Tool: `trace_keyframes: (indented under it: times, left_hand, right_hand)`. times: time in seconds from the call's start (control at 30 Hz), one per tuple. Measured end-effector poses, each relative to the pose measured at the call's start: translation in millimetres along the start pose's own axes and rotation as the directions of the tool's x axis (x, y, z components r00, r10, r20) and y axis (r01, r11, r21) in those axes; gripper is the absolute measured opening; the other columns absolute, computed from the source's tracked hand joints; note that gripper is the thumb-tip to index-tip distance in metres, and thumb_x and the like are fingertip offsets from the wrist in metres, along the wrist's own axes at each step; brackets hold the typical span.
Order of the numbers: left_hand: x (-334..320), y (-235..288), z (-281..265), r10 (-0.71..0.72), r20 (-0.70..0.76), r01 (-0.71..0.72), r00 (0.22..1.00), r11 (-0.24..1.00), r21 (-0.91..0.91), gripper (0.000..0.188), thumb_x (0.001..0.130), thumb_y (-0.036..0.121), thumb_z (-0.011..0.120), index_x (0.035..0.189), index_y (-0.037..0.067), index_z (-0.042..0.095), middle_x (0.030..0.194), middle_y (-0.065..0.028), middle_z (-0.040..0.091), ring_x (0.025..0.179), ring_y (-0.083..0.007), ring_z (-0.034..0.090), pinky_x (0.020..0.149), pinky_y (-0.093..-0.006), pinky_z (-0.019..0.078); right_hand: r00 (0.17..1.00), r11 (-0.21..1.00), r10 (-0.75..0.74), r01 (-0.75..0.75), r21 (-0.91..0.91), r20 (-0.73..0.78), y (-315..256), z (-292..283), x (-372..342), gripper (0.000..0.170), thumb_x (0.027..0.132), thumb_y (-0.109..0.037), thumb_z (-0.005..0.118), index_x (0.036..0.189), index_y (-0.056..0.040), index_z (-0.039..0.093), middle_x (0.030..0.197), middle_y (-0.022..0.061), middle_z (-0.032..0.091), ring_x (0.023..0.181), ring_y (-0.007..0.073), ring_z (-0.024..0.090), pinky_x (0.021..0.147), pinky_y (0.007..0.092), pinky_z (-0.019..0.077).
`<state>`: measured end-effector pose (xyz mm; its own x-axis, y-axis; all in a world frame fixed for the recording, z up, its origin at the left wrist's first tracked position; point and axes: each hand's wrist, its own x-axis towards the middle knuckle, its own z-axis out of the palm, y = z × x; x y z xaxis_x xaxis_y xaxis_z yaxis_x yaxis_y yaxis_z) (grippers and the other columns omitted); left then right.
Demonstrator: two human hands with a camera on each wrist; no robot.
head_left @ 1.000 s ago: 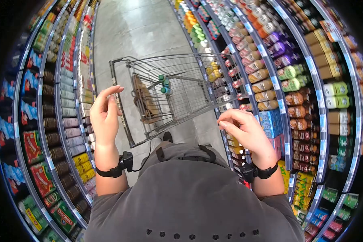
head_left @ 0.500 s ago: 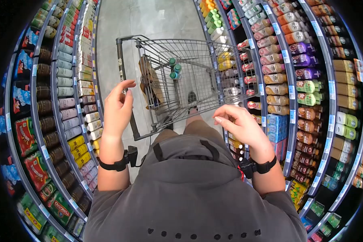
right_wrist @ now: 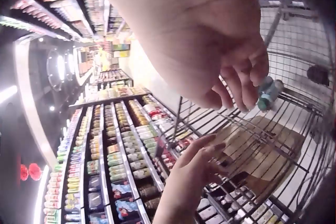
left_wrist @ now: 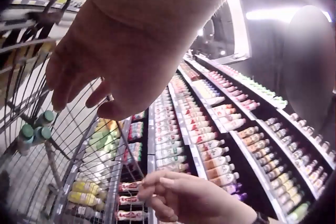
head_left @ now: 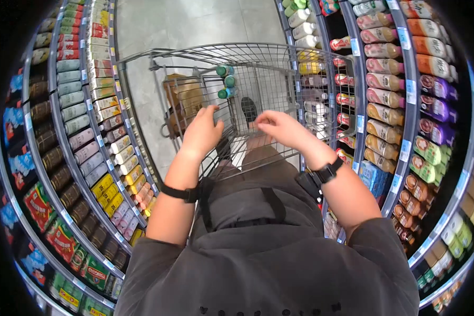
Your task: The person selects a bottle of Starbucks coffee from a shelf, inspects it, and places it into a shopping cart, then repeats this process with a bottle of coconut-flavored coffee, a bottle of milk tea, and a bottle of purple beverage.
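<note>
A wire shopping cart stands side-on in front of the person. My left hand is over its near side, fingers loosely bent, holding nothing. To the right, my right hand hovers over the same side, also bare, with its fingers bent and the thumb close to them. Inside the cart are a few bottles with green caps, beyond the left hand. A brown bag-like item sits toward the cart's left end. In the right wrist view, the left hand shows with its fingers partly spread.
Shelves of bottled drinks rise close on the right, beside the cart's end. Cans and cartons line the left shelves. Grey tiled floor runs ahead between them. The person's shoe shows through the cart's wires.
Both hands have moved inward and forward, over the cart's near side. The cart has come closer and turned in view, its handle end swinging left. The hands still hold nothing.
</note>
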<state>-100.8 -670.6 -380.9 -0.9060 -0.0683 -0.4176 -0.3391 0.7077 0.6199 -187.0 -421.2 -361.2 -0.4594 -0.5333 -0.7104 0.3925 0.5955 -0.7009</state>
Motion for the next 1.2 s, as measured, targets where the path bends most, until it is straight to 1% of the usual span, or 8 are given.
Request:
trace_keyframes:
  times: [0.13,0.23,0.3,0.47,0.7,0.83,0.93,1.2]
  left_hand:
    - [63.3,-13.4,62.4,-0.173,0.065,0.170,0.983,0.984,0.044,0.048,0.093,0.027,0.062,0.135,0.006,0.056,0.131,-0.0242,0.059,0.114,-0.0446,0.064,0.096,-0.0501,0.0536]
    - [102.0,-25.3,102.0,-0.266,0.064,0.257,0.962,0.959,0.115,0.061,0.091,0.027,0.063,0.144,0.004,0.047,0.143,-0.0287,0.047,0.113,-0.0485,0.064,0.095,-0.0539,0.0547]
    - [121.3,-32.3,121.5,-0.317,0.042,0.310,0.948,0.944,0.116,0.062,0.091,0.027,0.064,0.145,0.004,0.045,0.145,-0.0289,0.046,0.114,-0.0488,0.064,0.095,-0.0536,0.0545]
    - [152.0,-57.0,159.7,-0.517,-0.001,0.516,0.856,0.855,0.054,0.074,0.089,0.027,0.067,0.153,0.005,0.037,0.150,-0.0290,0.043,0.129,-0.0472,0.055,0.105,-0.0490,0.0495]
    - [158.5,-85.9,193.4,-0.465,-0.100,0.464,0.879,0.885,-0.035,0.070,0.092,0.025,0.068,0.150,0.000,0.040,0.142,-0.0317,0.050,0.126,-0.0481,0.056,0.104,-0.0482,0.0491]
    - [167.6,-93.5,203.5,-0.417,-0.134,0.403,0.899,0.907,-0.123,0.064,0.093,0.027,0.069,0.147,0.002,0.044,0.131,-0.0309,0.062,0.120,-0.0465,0.062,0.100,-0.0473,0.0508]
    - [172.0,-84.5,205.4,-0.521,-0.055,0.501,0.852,0.840,-0.206,0.063,0.092,0.031,0.072,0.145,0.005,0.048,0.120,-0.0285,0.069,0.112,-0.0447,0.067,0.097,-0.0463,0.0531]
    - [172.1,-73.7,204.1,-0.487,0.116,0.491,0.866,0.871,-0.006,0.060,0.080,0.029,0.071,0.136,0.010,0.064,0.111,-0.0241,0.074,0.105,-0.0396,0.071,0.092,-0.0480,0.0566]
  right_hand:
    - [0.999,0.998,0.040,-0.041,-0.048,-0.023,51.7,1.5,87.0,0.033,0.096,-0.020,0.065,0.121,0.0025,0.066,0.105,0.0161,0.074,0.092,0.0230,0.073,0.080,0.0347,0.0569]
    - [0.977,0.973,0.208,-0.212,0.094,0.047,90.8,9.9,144.3,0.040,0.094,-0.019,0.063,0.128,0.0023,0.063,0.117,0.0186,0.072,0.102,0.0297,0.072,0.088,0.0399,0.0567]
    - [0.989,0.988,0.149,-0.149,-0.038,0.009,113.1,15.4,173.9,0.048,0.092,-0.018,0.062,0.135,0.0010,0.059,0.130,0.0209,0.068,0.115,0.0353,0.067,0.100,0.0423,0.0531]
    - [0.995,0.996,0.094,-0.094,-0.007,-0.020,141.8,18.1,226.1,0.059,0.089,-0.020,0.062,0.143,0.0016,0.053,0.136,0.0256,0.062,0.129,0.0368,0.060,0.110,0.0410,0.0471]
    - [0.999,0.986,0.013,-0.007,-0.166,0.031,164.7,20.1,264.5,0.075,0.093,-0.019,0.060,0.159,0.0021,0.031,0.157,0.0295,0.040,0.146,0.0387,0.041,0.121,0.0398,0.0343]
    - [0.997,0.984,-0.070,0.074,-0.163,0.027,180.3,30.7,270.6,0.075,0.092,-0.018,0.059,0.159,0.0022,0.030,0.156,0.0297,0.041,0.146,0.0389,0.041,0.121,0.0395,0.0344]
    - [0.998,0.994,-0.063,0.061,-0.095,-0.016,177.1,28.6,266.4,0.074,0.092,-0.016,0.058,0.159,0.0019,0.030,0.157,0.0298,0.040,0.146,0.0389,0.040,0.121,0.0390,0.0347]
    - [0.999,0.990,0.051,-0.048,-0.132,0.017,196.0,18.0,257.4,0.075,0.092,-0.016,0.063,0.160,-0.0061,0.033,0.156,0.0226,0.046,0.144,0.0349,0.046,0.117,0.0390,0.0400]
